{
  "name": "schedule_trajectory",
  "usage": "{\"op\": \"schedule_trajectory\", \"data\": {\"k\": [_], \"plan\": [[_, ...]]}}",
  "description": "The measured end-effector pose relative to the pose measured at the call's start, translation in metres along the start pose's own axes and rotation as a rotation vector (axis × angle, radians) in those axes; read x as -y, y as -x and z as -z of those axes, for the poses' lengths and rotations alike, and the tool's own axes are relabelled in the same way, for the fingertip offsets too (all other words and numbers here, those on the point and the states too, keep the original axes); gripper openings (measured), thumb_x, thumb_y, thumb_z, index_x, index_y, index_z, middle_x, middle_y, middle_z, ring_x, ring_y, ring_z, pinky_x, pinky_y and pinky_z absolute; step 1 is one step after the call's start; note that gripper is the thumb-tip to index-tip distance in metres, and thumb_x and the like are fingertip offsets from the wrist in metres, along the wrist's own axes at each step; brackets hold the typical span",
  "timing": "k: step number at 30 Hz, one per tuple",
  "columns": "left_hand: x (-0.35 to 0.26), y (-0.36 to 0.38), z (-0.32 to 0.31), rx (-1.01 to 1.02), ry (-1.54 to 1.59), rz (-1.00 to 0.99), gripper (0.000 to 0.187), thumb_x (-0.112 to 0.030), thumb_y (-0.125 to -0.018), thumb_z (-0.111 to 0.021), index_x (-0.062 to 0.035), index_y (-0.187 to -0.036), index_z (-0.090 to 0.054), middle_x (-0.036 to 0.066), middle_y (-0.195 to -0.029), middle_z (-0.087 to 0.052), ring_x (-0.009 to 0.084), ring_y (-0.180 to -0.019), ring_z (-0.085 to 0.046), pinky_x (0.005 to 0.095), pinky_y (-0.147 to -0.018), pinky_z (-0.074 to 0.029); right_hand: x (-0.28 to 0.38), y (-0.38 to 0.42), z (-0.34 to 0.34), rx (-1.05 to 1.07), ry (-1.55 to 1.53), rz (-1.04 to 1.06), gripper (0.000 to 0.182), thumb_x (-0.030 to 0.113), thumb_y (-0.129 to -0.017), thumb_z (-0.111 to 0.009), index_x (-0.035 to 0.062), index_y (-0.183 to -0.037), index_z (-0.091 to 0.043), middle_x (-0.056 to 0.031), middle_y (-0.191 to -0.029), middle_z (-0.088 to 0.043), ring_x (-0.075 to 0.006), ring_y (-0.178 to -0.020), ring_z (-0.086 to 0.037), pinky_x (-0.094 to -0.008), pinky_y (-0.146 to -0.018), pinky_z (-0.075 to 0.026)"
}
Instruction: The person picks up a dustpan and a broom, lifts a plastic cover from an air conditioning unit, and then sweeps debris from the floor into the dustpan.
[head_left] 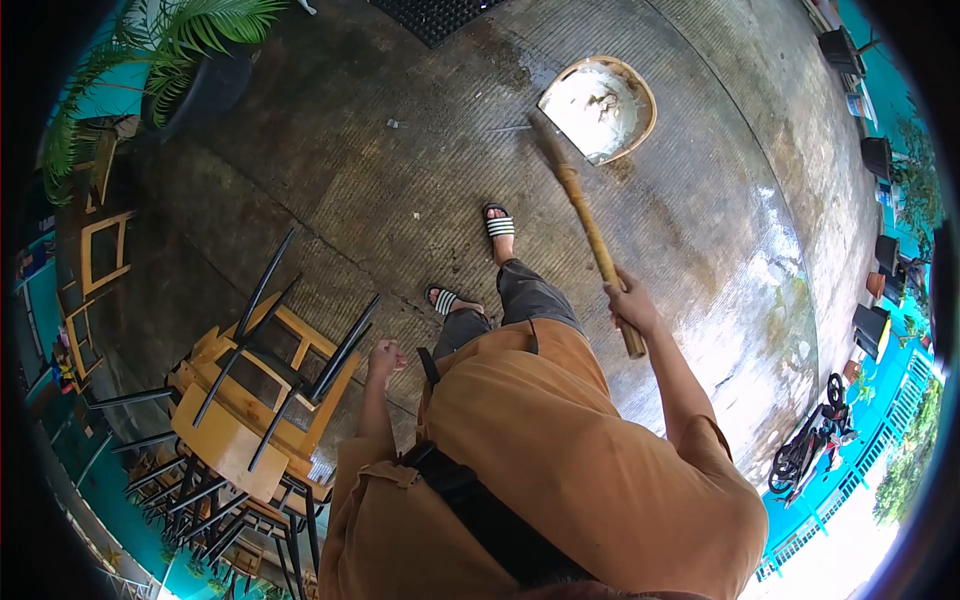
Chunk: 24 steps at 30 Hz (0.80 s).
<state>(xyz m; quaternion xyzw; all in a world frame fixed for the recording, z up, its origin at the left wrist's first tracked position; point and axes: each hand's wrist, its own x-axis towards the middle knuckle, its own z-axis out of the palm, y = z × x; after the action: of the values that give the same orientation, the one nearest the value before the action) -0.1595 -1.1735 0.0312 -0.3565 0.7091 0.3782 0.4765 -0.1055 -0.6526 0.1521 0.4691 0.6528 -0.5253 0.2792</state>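
My right hand is wrapped round the thick handle of a broom. The broom slants up and left, and its dark, blurred bristle end is beside the straight edge of a round-backed dustpan. The dustpan lies on the concrete floor, with a tan rim and a pale inside holding some dark debris. My left hand hangs at my left side near the stacked chairs, fingers curled; whether anything is in it is too small to tell.
Stacked wooden chairs with black metal legs stand at the left. A large dark plant pot is at the upper left. A black mat lies at the top. Several pots and a motorcycle line the right wall.
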Motion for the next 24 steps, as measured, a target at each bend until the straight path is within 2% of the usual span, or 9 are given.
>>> {"op": "schedule_trajectory", "data": {"k": [1,3,9,12,14,15,19,22,24], "plan": [[0.000,-0.001,0.001,0.000,-0.003,-0.005,0.024,-0.017,-0.092,-0.044,0.0011,-0.106,-0.052,0.010,-0.082,-0.060,0.0164,-0.067,-0.062,0.0285,-0.058,-0.052,0.000,-0.006,-0.010,-0.002,-0.004,0.002,0.057,0.022,-0.087,-0.055,0.0086,-0.138,-0.033,-0.0057,-0.057,-0.050,-0.0139,-0.038,-0.049,-0.0291,-0.036,-0.043],[-0.002,-0.003,0.002,0.017,0.014,-0.016,0.023,-0.017,-0.092,-0.044,0.0006,-0.105,-0.052,0.009,-0.081,-0.060,0.0165,-0.066,-0.061,0.0281,-0.058,-0.051,0.010,-0.025,-0.027,0.015,0.140,0.058,0.059,0.025,-0.083,-0.057,0.0091,-0.137,-0.036,-0.0120,-0.069,-0.060,-0.0165,-0.048,-0.057,-0.0321,-0.048,-0.048],[-0.019,0.007,0.012,-0.043,0.047,-0.085,0.021,-0.016,-0.092,-0.044,-0.0002,-0.103,-0.053,0.009,-0.080,-0.059,0.0151,-0.066,-0.061,0.0269,-0.057,-0.051,0.020,-0.078,-0.036,0.045,0.265,0.022,0.059,0.026,-0.081,-0.057,0.0076,-0.134,-0.039,-0.0140,-0.074,-0.062,-0.0189,-0.049,-0.058,-0.0322,-0.052,-0.050],[-0.015,0.006,0.016,-0.045,0.094,-0.115,0.021,-0.015,-0.092,-0.043,0.0001,-0.104,-0.052,0.009,-0.079,-0.059,0.0147,-0.065,-0.061,0.0270,-0.056,-0.051,0.010,-0.057,-0.015,0.008,0.466,-0.013,0.057,0.023,-0.079,-0.055,0.0055,-0.132,-0.041,-0.0227,-0.084,-0.064,-0.0295,-0.064,-0.065,-0.0386,-0.061,-0.053],[-0.013,0.010,0.014,-0.054,0.122,-0.125,0.020,-0.014,-0.092,-0.043,0.0001,-0.104,-0.052,0.009,-0.079,-0.059,0.0147,-0.064,-0.060,0.0274,-0.055,-0.051,-0.021,-0.040,-0.010,-0.130,0.658,0.192,0.057,0.022,-0.079,-0.054,0.0056,-0.132,-0.040,-0.0273,-0.089,-0.062,-0.0380,-0.077,-0.063,-0.0440,-0.071,-0.051],[-0.008,0.011,0.013,-0.056,0.131,-0.133,0.020,-0.014,-0.092,-0.043,0.0002,-0.103,-0.052,0.009,-0.079,-0.059,0.0148,-0.062,-0.060,0.0277,-0.054,-0.050,-0.016,-0.029,-0.009,-0.121,0.667,0.197,0.057,0.022,-0.079,-0.054,0.0056,-0.132,-0.040,-0.0273,-0.089,-0.062,-0.0380,-0.077,-0.063,-0.0440,-0.071,-0.051],[0.021,0.002,0.006,-0.006,0.135,-0.079,0.019,-0.014,-0.092,-0.044,0.0010,-0.100,-0.053,0.010,-0.078,-0.059,0.0150,-0.060,-0.060,0.0278,-0.052,-0.050,0.038,-0.016,-0.006,-0.200,0.725,0.327,0.062,0.020,-0.078,-0.055,0.0101,-0.135,-0.035,-0.0284,-0.094,-0.060,-0.0407,-0.088,-0.060,-0.0458,-0.080,-0.047],[0.034,0.003,0.004,0.034,0.082,-0.023,0.019,-0.015,-0.091,-0.044,0.0014,-0.098,-0.053,0.010,-0.076,-0.059,0.0151,-0.060,-0.060,0.0274,-0.052,-0.050,0.099,-0.085,-0.036,-0.205,0.882,0.305,0.066,0.015,-0.079,-0.052,0.0143,-0.139,-0.026,-0.0259,-0.102,-0.060,-0.0402,-0.094,-0.059,-0.0453,-0.081,-0.047],[0.029,0.018,0.004,-0.039,0.127,-0.049,0.020,-0.015,-0.090,-0.045,0.0019,-0.097,-0.053,0.010,-0.075,-0.059,0.0153,-0.059,-0.060,0.0272,-0.052,-0.049,0.127,-0.149,-0.050,-0.200,0.967,0.298,0.065,0.013,-0.080,-0.050,0.0182,-0.140,-0.025,-0.0239,-0.105,-0.060,-0.0390,-0.097,-0.059,-0.0446,-0.082,-0.048]]}}
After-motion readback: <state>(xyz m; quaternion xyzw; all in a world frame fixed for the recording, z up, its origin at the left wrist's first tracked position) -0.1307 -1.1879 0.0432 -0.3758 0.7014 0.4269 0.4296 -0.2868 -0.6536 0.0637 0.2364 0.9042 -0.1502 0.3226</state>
